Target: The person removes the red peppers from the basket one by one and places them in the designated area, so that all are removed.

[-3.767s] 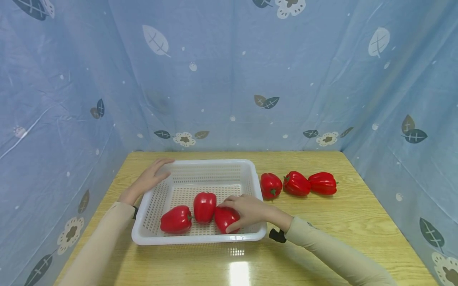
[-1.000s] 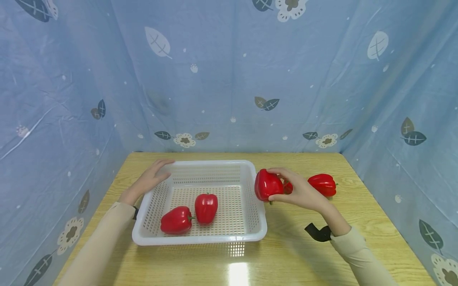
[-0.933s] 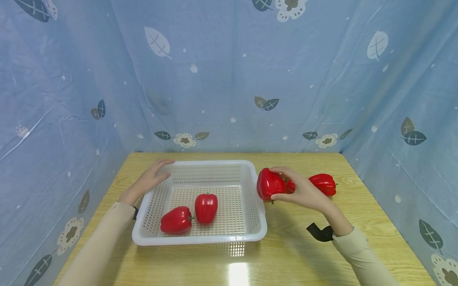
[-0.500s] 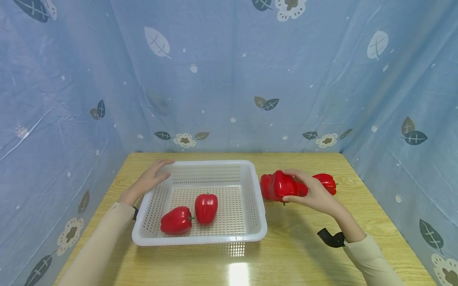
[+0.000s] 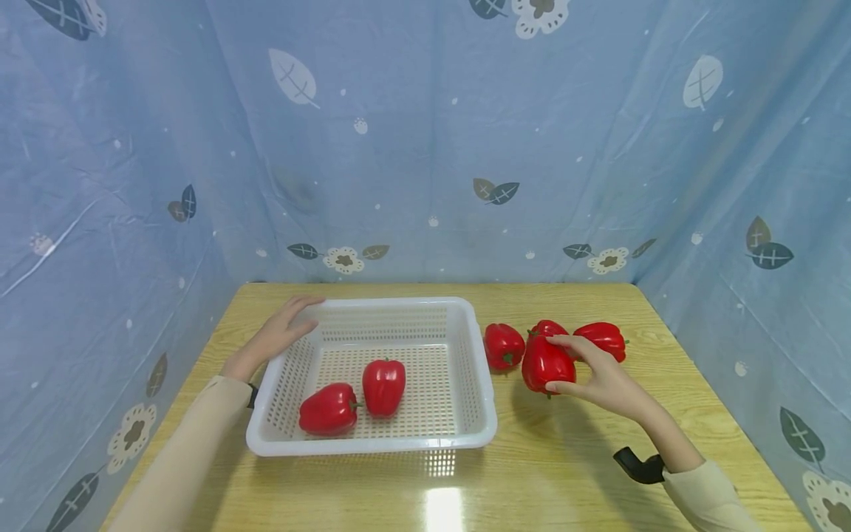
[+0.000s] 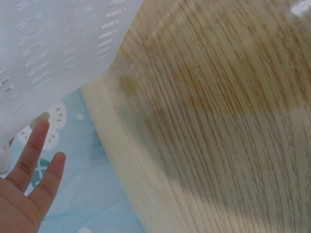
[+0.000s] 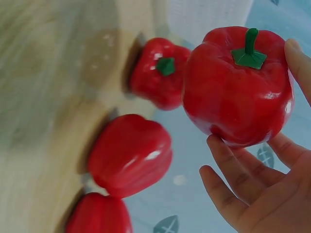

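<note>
My right hand [image 5: 601, 380] grips a glossy red bell pepper [image 5: 547, 366] between thumb and fingers. In the right wrist view the held pepper [image 7: 238, 92] shows its green stem, and it hangs above the table to the right of the basket. My left hand [image 5: 275, 332] rests at the far left corner of a white perforated plastic basket [image 5: 368, 445], its fingers fairly straight. In the left wrist view two fingers [image 6: 35, 150] extend beside the basket's outer wall [image 6: 58, 48]. Two red bell peppers lie inside: one at the front left [image 5: 328, 408], one near the middle [image 5: 383, 388].
Three more bell peppers lie in a row right of the basket: one by its wall [image 5: 503, 346], one partly hidden behind the held pepper [image 5: 549, 326], one farthest right [image 5: 601, 338]. The wooden table [image 5: 532, 480] is enclosed by blue patterned curtains [image 5: 425, 185].
The right hand has lifted a bell pepper out of the basket and carried it right, past the pepper beside the wall, then nearer the person. The left hand has stayed at the basket's corner.
</note>
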Action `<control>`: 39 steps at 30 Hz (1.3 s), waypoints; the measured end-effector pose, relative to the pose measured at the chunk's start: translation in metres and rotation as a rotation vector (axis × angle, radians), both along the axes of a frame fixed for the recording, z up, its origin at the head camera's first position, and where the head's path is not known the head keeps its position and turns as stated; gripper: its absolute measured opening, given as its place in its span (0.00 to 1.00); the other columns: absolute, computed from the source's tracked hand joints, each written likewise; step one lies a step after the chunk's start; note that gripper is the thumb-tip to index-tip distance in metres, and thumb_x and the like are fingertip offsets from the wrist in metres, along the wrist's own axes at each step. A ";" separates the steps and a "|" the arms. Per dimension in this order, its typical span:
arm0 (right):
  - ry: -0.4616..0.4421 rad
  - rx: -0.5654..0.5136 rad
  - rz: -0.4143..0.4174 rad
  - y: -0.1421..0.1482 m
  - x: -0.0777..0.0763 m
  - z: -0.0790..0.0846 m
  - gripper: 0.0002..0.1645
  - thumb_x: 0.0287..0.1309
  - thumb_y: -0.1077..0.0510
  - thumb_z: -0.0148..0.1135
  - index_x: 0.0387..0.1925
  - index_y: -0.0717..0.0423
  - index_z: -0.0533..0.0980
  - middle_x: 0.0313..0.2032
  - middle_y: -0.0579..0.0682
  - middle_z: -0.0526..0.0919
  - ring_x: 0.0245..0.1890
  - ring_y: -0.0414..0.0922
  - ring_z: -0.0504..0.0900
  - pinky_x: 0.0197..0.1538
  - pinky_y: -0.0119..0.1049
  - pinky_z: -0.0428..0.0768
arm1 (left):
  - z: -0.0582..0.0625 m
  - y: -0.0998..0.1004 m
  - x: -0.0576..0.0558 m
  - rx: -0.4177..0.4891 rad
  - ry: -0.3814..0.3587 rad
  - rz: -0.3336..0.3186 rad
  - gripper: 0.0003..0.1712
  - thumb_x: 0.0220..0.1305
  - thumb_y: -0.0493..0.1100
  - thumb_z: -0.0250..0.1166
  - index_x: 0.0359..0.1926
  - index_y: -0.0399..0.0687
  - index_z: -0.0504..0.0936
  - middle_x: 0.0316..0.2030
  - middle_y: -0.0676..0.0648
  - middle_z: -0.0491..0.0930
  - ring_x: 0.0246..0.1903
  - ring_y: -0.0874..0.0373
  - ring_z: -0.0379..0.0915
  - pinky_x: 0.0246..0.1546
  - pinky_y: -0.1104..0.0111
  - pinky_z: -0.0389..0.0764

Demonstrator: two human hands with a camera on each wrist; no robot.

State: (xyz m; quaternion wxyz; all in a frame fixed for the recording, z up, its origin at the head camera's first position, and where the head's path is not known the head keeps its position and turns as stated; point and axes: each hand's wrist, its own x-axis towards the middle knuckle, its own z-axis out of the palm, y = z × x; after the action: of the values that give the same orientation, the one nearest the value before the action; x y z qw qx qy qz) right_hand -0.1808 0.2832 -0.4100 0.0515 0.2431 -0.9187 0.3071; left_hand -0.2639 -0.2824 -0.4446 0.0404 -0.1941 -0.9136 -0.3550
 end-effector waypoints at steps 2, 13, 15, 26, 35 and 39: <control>-0.007 0.002 -0.012 0.004 0.002 -0.004 0.42 0.43 0.41 0.71 0.59 0.50 0.67 0.55 0.47 0.73 0.51 0.48 0.75 0.49 0.46 0.79 | 0.000 0.000 0.000 0.000 0.002 -0.003 0.29 0.66 0.49 0.55 0.66 0.53 0.62 0.66 0.40 0.58 0.65 0.41 0.54 0.58 0.38 0.59; 0.005 0.020 -0.061 0.026 0.011 -0.022 0.41 0.43 0.45 0.72 0.58 0.55 0.68 0.55 0.52 0.72 0.51 0.51 0.74 0.49 0.50 0.78 | -0.001 0.000 -0.001 0.000 0.006 -0.006 0.29 0.66 0.49 0.55 0.66 0.50 0.63 0.66 0.41 0.59 0.65 0.41 0.54 0.58 0.38 0.59; 0.000 0.020 -0.073 0.031 0.012 -0.025 0.41 0.43 0.46 0.72 0.58 0.55 0.68 0.55 0.53 0.72 0.51 0.52 0.74 0.48 0.49 0.79 | -0.001 0.000 -0.001 0.001 0.007 -0.009 0.29 0.66 0.49 0.55 0.66 0.50 0.63 0.66 0.41 0.59 0.65 0.41 0.54 0.58 0.38 0.59; 0.010 0.021 -0.125 0.054 0.016 -0.036 0.42 0.43 0.48 0.73 0.58 0.59 0.68 0.53 0.56 0.74 0.47 0.54 0.75 0.44 0.43 0.80 | -0.002 -0.001 -0.002 0.000 0.000 -0.007 0.29 0.67 0.50 0.54 0.67 0.52 0.62 0.66 0.43 0.58 0.65 0.41 0.53 0.58 0.38 0.59; 0.003 0.044 -0.183 0.074 0.018 -0.039 0.41 0.43 0.50 0.73 0.57 0.63 0.68 0.52 0.62 0.74 0.47 0.58 0.74 0.43 0.41 0.80 | -0.002 -0.001 -0.002 -0.003 0.014 -0.007 0.29 0.66 0.49 0.55 0.66 0.49 0.63 0.66 0.43 0.59 0.65 0.41 0.53 0.59 0.38 0.58; -0.026 0.050 -0.206 0.083 0.019 -0.038 0.41 0.45 0.50 0.72 0.58 0.65 0.67 0.52 0.64 0.72 0.47 0.61 0.73 0.42 0.42 0.80 | -0.003 -0.001 -0.002 0.001 0.009 -0.006 0.29 0.66 0.49 0.55 0.66 0.49 0.63 0.66 0.42 0.58 0.65 0.41 0.53 0.59 0.38 0.58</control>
State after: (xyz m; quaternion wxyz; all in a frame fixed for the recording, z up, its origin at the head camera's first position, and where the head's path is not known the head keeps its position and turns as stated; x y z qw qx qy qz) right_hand -0.1620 0.3659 -0.4482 0.0650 0.1445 -0.9468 0.2802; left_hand -0.2661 -0.2833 -0.4472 0.0436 -0.1983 -0.9127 -0.3545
